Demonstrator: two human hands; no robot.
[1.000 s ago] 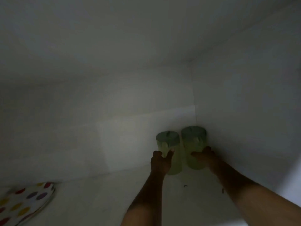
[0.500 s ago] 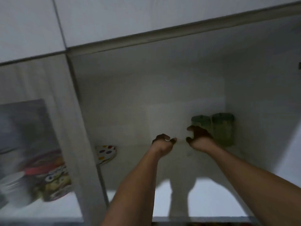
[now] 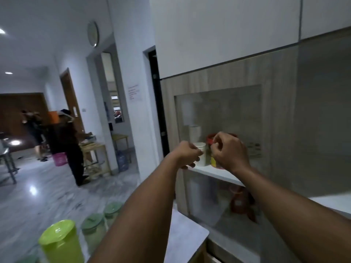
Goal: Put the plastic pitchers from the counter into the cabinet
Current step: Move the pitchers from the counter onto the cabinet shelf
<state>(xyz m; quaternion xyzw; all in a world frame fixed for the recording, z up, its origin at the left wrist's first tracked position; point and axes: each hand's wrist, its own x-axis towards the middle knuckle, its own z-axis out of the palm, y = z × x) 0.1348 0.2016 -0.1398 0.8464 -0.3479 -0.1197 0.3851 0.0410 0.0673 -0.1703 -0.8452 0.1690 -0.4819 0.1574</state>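
Standing at the lower left, well below and to the left of both hands, three plastic pitchers wait on the pale grey table (image 3: 187, 242): a bright lime-green plastic pitcher with a rounded lid (image 3: 61, 242) nearest the camera, a pale translucent pitcher with a sage-green lid (image 3: 94, 230) just beside it, and a second pale pitcher with a sage-green lid (image 3: 112, 210) just behind that one, partly hidden by the left forearm. None of them is touched by either hand.

The left hand (image 3: 187, 154) is raised in mid-air with its fingers curled loosely inward, holding nothing. The right hand (image 3: 230, 152) hangs just to its right at about the same height, fingers also curled in a loose fist, empty. The two hands are near each other but apart.

Directly behind the hands is a wood-grain cabinet with a glass-fronted door (image 3: 218, 114). Through the glass, beyond the left hand's knuckles, a white cylindrical container (image 3: 201, 153) stands on a white shelf (image 3: 214, 172); a taller white container (image 3: 195, 132) sits farther back. Behind the right hand a red-lidded jar (image 3: 210, 138) is partly hidden. Below the shelf, under the right forearm, a reddish-orange vessel (image 3: 239, 202) shows blurred through the glass.

Far to the left of the hands, across a grey marbled floor (image 3: 47, 188), a person in dark clothes (image 3: 70, 147) stands by a wooden bench (image 3: 96, 158), with a pink bucket (image 3: 60, 158) nearby. A round wall clock (image 3: 93, 34) hangs high above.
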